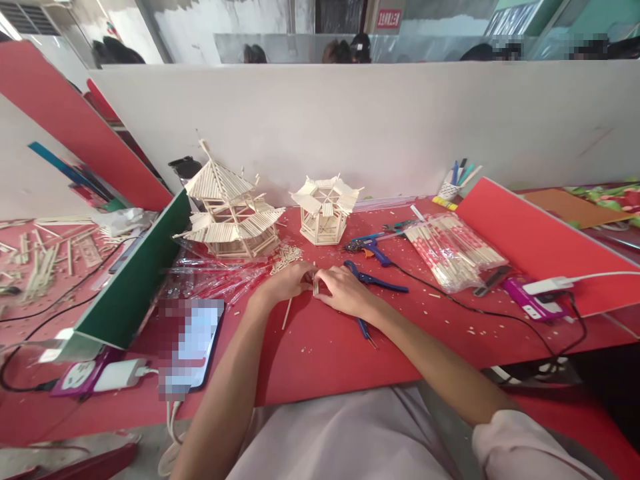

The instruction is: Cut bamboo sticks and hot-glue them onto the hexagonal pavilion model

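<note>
In the head view, the left hand (286, 283) and the right hand (346, 291) are pinching a small wooden-stick piece (316, 287) between their fingertips, over the near-middle of a red tabletop (320, 363); whether it is touching the surface I cannot tell. Wood crumbs are dotting the tabletop, a two-tiered stick pagoda (225, 235) and a smaller stick pavilion (327, 209) are standing beyond the hands, a pale partition (350, 120) is rising behind them, and a red sign (389, 19) is hanging farther back.
</note>
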Action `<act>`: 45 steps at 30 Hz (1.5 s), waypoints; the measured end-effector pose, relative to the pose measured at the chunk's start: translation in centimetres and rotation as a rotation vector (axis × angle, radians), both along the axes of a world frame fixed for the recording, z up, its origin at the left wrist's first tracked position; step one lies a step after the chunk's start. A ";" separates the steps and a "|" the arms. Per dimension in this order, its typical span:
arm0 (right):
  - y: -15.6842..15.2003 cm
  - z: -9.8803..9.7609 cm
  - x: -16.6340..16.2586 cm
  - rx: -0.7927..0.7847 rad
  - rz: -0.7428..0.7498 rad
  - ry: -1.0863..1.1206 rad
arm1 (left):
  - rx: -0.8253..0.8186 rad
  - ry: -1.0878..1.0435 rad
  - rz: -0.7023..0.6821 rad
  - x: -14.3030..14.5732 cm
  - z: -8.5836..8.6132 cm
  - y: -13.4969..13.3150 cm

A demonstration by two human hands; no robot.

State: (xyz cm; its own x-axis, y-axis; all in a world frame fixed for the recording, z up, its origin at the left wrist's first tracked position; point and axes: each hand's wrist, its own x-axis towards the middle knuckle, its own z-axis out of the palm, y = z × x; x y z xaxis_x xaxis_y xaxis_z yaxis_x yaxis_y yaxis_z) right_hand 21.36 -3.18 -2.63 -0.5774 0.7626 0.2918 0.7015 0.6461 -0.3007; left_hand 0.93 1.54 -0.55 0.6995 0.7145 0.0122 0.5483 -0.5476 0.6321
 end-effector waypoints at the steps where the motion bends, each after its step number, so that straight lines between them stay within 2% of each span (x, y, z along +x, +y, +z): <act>1: 0.0 -0.1 0.0 -0.001 0.000 0.009 | 0.005 -0.003 -0.002 0.0 0.0 0.0; 13: 0.3 -0.4 0.0 0.008 0.026 0.053 | 0.023 0.056 -0.007 0.3 0.3 -0.2; 24: 0.3 -0.3 0.1 0.003 0.020 0.050 | 0.048 0.052 0.008 0.0 -0.4 0.0; 33: 0.3 -0.4 0.1 -0.012 0.056 0.078 | 0.245 0.135 0.048 -0.7 -0.2 0.2; 45: 0.5 -0.4 0.1 -0.034 0.101 0.049 | 0.307 0.188 0.125 -0.9 -0.8 0.2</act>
